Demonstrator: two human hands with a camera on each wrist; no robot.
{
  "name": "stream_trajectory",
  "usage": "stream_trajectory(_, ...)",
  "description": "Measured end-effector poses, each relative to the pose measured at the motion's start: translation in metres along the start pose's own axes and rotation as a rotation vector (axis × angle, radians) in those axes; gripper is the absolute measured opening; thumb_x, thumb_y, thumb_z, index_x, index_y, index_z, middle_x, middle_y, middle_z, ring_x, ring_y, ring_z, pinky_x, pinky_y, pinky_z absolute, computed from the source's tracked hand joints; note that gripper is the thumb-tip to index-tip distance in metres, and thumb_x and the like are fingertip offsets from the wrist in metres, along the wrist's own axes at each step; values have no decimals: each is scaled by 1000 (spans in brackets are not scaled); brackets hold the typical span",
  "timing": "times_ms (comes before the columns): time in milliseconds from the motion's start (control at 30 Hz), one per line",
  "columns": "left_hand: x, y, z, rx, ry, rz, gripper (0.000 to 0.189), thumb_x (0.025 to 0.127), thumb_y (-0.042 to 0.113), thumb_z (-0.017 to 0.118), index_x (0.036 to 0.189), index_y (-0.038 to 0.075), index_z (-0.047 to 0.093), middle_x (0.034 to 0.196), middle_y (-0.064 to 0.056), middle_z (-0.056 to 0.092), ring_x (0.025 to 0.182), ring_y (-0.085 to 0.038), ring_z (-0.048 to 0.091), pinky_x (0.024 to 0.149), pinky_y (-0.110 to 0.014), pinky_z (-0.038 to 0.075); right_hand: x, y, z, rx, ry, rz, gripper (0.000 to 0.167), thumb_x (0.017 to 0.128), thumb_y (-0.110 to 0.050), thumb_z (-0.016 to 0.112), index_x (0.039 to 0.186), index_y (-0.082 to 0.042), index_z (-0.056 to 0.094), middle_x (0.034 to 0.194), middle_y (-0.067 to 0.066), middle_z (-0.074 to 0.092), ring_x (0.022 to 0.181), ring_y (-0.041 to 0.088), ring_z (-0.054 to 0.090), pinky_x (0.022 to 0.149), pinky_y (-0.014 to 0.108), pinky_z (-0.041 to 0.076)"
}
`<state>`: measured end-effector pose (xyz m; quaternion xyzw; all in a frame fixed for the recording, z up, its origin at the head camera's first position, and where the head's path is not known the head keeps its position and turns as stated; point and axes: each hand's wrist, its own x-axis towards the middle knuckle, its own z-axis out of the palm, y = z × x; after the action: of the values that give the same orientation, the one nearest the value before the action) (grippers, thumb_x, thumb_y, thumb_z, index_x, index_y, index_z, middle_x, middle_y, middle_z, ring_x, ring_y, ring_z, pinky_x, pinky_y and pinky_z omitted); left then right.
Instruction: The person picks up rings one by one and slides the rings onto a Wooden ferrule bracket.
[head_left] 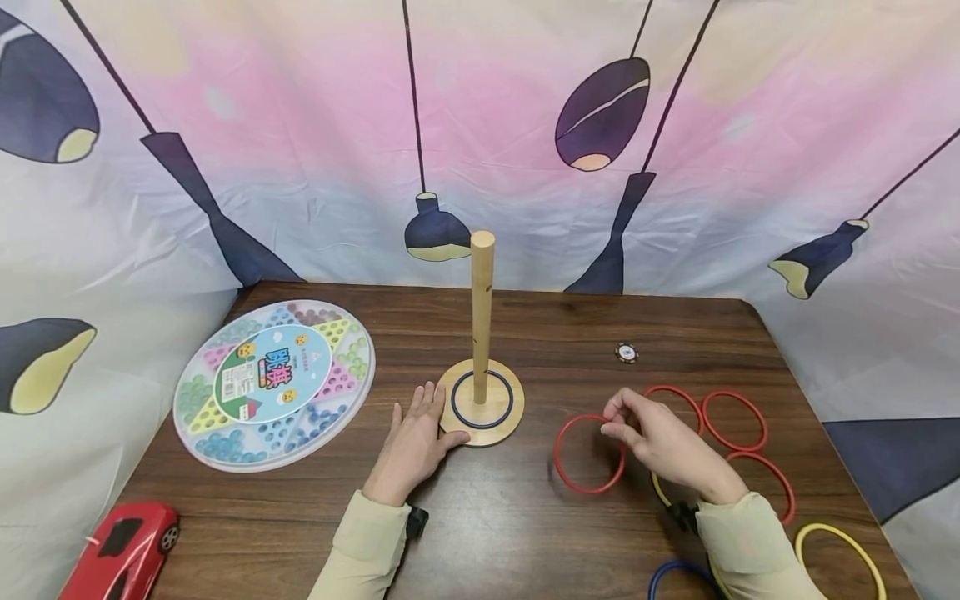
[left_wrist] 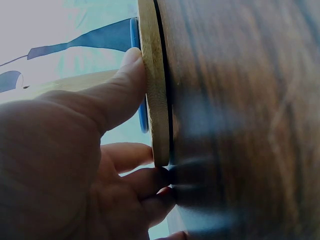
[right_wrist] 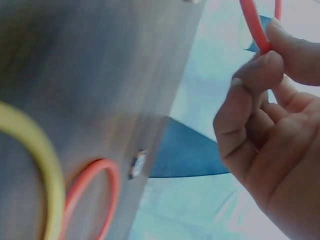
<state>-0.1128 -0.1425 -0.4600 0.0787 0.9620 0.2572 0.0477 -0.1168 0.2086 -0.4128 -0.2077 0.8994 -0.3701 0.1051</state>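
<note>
A round wooden base (head_left: 499, 407) carries an upright wooden post (head_left: 482, 317). One dark blue ring (head_left: 513, 402) lies flat around the post's foot. My left hand (head_left: 412, 452) rests against the base's left side, thumb on its top and the other fingers stretched along its edge and the table. Right of the base, my right hand (head_left: 663, 437) pinches a red ring (head_left: 557, 455) between thumb and forefinger, at the ring's upper right. In the right wrist view that red ring (right_wrist: 254, 24) rises from the fingertips, its upper part cut off by the frame.
More red rings (head_left: 766, 427), a yellow ring (head_left: 862, 542) and a blue ring (head_left: 675, 566) lie at the right, partly beneath my right arm. A poker chip (head_left: 626, 352) lies farther back. At the left are a round Chinese checkers set (head_left: 273, 375) and a red toy car (head_left: 123, 550).
</note>
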Motion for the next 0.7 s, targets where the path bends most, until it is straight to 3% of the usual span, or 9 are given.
stream_trajectory(233, 0, 0, -1, 0, 3, 1, 83, 89, 42, 68, 148, -5, 34, 153, -26, 28, 144, -39, 20, 111, -65, 12, 11, -17, 0, 16, 127, -111, 9, 96, -26, 62, 105, -26, 58, 82, -5, 55, 62, 9, 47, 53, 25, 41)
stream_trajectory(433, 0, 1, -1, -2, 0, -2, 83, 88, 42, 68, 148, -5, 34, 153, -26, 27, 144, -38, 20, 112, -64, 12, 16, -33, 0, 99, 175, -101, 11, 95, -29, 63, 105, -29, 59, 81, -5, 56, 61, 12, 48, 53, 26, 42)
stream_trajectory(700, 1, 0, 0, 2, 1, -5, 84, 88, 42, 69, 148, -5, 34, 153, -26, 28, 144, -38, 20, 111, -65, 13, 20, -54, -7, 257, 294, -121, 12, 93, -20, 67, 105, -18, 64, 86, 2, 58, 68, 17, 54, 55, 26, 44)
